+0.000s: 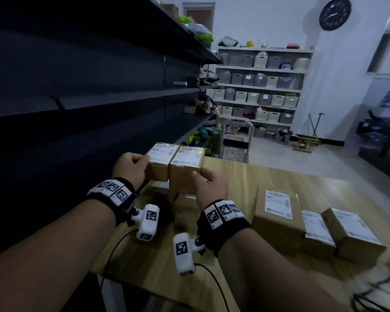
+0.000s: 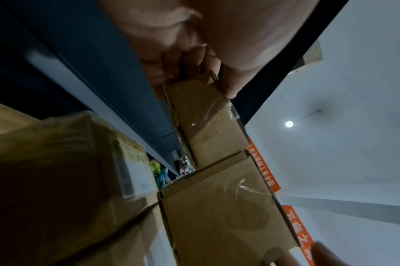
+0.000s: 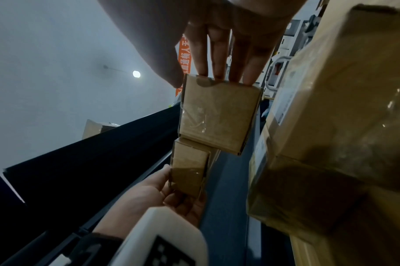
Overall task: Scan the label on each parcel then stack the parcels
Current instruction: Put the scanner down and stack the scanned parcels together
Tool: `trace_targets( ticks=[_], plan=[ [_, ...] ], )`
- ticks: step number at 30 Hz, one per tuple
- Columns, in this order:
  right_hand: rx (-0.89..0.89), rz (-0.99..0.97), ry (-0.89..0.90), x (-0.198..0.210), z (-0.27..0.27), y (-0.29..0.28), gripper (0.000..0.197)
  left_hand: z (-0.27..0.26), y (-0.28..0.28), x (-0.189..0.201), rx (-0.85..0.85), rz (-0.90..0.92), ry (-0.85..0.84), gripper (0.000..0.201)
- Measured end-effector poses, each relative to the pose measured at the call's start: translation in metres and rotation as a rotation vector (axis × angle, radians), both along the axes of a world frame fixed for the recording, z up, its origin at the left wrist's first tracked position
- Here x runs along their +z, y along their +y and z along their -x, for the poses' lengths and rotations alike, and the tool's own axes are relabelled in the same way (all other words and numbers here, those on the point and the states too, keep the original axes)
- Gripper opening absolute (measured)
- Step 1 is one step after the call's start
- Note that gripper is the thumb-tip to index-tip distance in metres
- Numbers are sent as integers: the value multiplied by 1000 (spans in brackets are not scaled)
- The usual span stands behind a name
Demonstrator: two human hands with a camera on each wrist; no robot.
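Note:
I hold two small brown cardboard parcels side by side above the wooden table [image 1: 241, 176], white labels facing up. My left hand [image 1: 142, 161] grips the left parcel [image 1: 161, 154] at its left end, fingers curled round it. My right hand [image 1: 200, 176] pinches the right parcel [image 1: 186, 167] between the thumb on the near face and fingers underneath. The two parcels touch along their sides. The left wrist view looks up at the left parcel [image 2: 205, 122] and the right parcel [image 2: 221, 216]. The right wrist view shows the right parcel [image 3: 219, 115] under my straight fingers [image 3: 219, 59].
A large labelled parcel [image 1: 277, 212] and two smaller ones [image 1: 316, 233] [image 1: 356, 235] lie on the table's right part. Another parcel [image 1: 186, 199] sits partly hidden below my hands. Dark shelving [image 1: 77, 97] runs along the left. A step ladder [image 1: 235, 140] stands beyond the table.

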State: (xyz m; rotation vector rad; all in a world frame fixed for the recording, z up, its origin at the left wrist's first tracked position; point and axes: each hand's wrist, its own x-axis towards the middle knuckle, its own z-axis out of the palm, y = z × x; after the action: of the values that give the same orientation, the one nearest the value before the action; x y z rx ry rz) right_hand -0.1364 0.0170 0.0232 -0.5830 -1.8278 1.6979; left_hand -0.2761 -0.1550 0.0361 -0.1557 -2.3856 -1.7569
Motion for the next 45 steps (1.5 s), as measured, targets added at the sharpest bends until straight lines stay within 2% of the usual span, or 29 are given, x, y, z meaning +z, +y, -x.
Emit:
trace_targets(
  ticks=[10,15,22,29,31,34,36,39,42,45],
  plan=[
    [26,-40,-89,-28,1,-1,52,14,-3,-54,-55,141,-90,30],
    [33,-72,-94,-32,1,1,53,13,-2,-55,-71,130,-79,40],
    [24,24,-58,-33,-7,7,55,4,7,-59,-93,106,-80,66],
    [11,52,-10,-37,-21,17,62,-13,10,-54,-78,64,-97,73],
    [-18,100,26,-40,-31,28,60,-28,8,-51,-11,76,-17,68],
    [-67,203,56,-46,-54,50,38,-67,20,-44,53,41,177,39],
    [-124,285,76,-52,-73,66,22,-100,35,-38,-29,-59,208,17],
    [-261,314,102,-56,-107,87,18,-147,63,-34,-240,-134,158,9],
    [-435,209,73,-56,-138,112,17,-173,100,-44,-433,-98,68,15],
    [-570,173,78,-57,-162,133,10,-185,140,-62,-549,-20,-77,35]
  ],
)
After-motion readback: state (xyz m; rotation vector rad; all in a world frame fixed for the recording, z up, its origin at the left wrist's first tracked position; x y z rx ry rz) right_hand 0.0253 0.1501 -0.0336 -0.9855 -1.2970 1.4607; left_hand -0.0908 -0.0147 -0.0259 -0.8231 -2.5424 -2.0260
